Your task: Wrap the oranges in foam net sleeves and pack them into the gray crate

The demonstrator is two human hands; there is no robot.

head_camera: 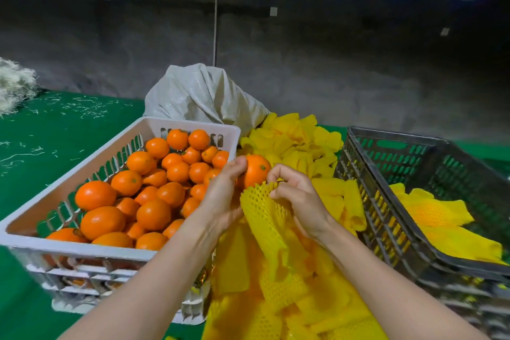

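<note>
Both forearms reach in from the near edge over the green surface [55,132], between a white slotted crate [82,250] heaped with glossy oranges [154,214] and the gray crate [369,196], where a few yellow-sleeved pieces [438,214] lie. My left hand [220,196] has its grip curled round one smooth orange [256,172], held just above the heap of yellow sleeves [300,146]. My right hand [299,196] pinches the toothed rim of a soft, perforated foam net sleeve [265,218] that touches the fruit's underside.
</note>
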